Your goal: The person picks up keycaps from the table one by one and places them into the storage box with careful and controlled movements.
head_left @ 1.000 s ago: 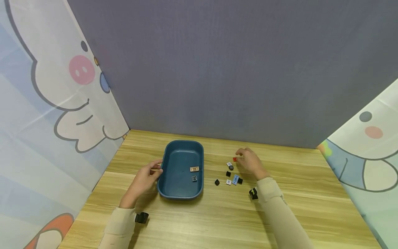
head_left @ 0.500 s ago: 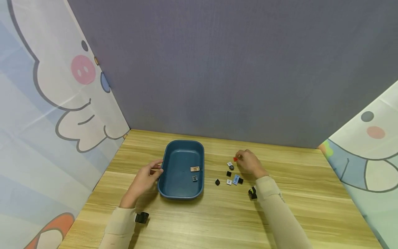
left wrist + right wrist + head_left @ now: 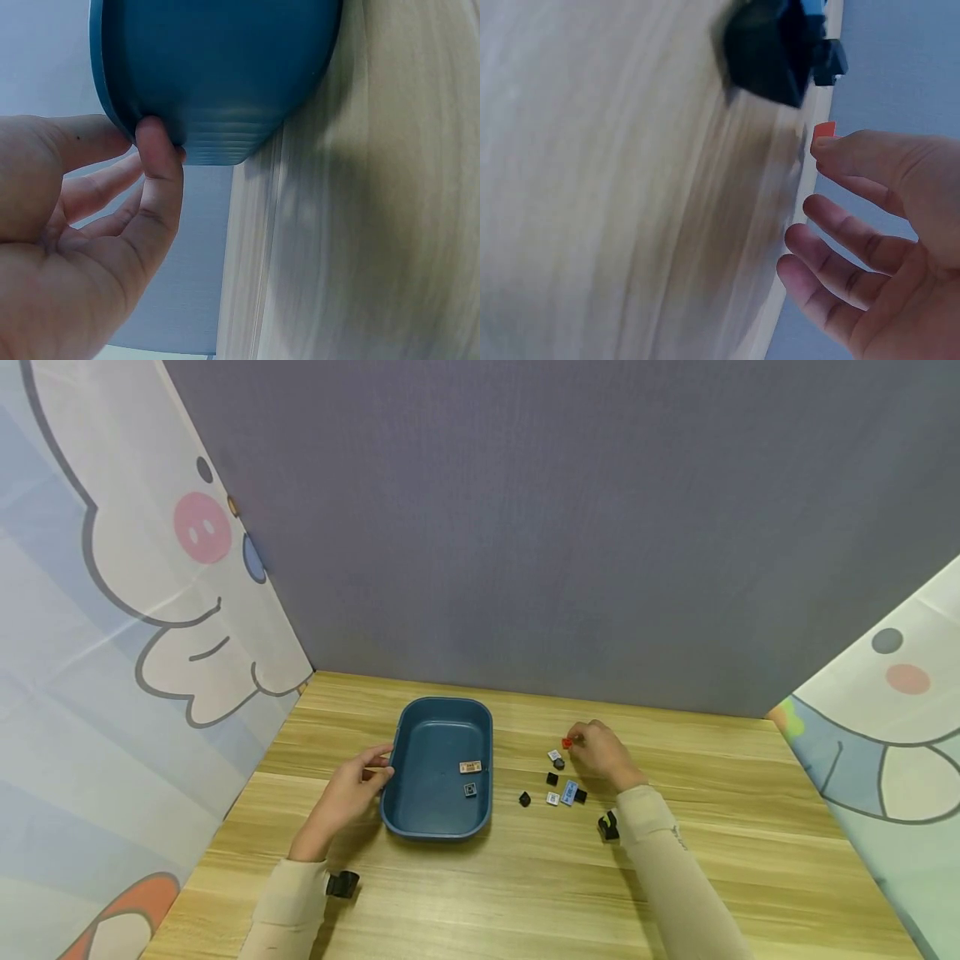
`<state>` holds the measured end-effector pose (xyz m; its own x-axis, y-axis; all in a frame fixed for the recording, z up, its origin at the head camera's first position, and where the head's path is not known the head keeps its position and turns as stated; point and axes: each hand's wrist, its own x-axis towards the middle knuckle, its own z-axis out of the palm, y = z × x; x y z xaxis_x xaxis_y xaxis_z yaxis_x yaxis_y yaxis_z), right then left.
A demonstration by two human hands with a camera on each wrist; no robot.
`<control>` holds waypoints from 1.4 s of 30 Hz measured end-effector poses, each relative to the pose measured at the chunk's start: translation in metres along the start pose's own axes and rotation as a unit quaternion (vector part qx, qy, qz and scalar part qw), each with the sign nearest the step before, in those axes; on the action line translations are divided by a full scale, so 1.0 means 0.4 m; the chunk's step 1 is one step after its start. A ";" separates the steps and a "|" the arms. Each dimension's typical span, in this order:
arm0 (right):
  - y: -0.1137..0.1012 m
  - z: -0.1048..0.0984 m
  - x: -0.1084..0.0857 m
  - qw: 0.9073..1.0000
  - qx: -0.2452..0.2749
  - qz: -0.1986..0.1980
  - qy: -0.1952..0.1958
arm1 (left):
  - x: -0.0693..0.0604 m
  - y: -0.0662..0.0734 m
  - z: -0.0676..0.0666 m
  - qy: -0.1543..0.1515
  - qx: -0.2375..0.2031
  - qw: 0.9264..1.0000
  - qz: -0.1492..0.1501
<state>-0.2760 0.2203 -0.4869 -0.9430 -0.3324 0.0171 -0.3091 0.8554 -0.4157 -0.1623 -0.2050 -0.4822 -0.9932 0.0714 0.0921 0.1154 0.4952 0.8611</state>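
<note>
My left hand [image 3: 351,787] pinches the left rim of a dark blue plastic bin [image 3: 420,828]; the left wrist view shows thumb and finger at the edge of the bin [image 3: 217,75]. Inside lie a tan printed tile [image 3: 470,767] and a small dark tile [image 3: 470,790]. Between the thumb and index finger of my right hand [image 3: 602,753] is a small red piece [image 3: 567,743], whose red end [image 3: 824,130] sticks out past the thumb in the right wrist view. The other fingers there are loosely bent and apart from it.
Between bin and right hand lie a white tile [image 3: 554,755], a dark grey round piece [image 3: 558,764], a black piece [image 3: 552,779], another black piece [image 3: 524,798], a white printed tile [image 3: 552,798] and a blue printed tile [image 3: 569,792]. A grey panel [image 3: 480,527] stands behind the table.
The red piece has shifted and turned slightly at my right fingertips, which have closed in on it. My left hand and the bin stay in place.
</note>
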 end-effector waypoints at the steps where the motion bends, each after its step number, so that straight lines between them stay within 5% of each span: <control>1: -0.003 -0.001 -0.001 1.000 0.000 -0.002 0.002 | 0.000 0.000 0.000 0.000 0.000 1.000 0.000; 24: -0.180 -0.071 -0.020 0.995 -0.017 -0.078 0.053 | 0.002 0.002 -0.003 -0.006 0.002 1.000 -0.002; 42: -0.341 -0.021 0.004 0.987 -0.028 -0.150 0.053 | 0.002 -0.003 -0.003 0.003 0.010 1.000 0.006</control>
<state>-0.2363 0.1063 -0.4224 -0.8144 -0.5335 0.2280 -0.5802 0.7459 -0.3270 -0.1631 -0.2063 -0.4825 -0.9918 0.0727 0.1050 0.1274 0.5111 0.8500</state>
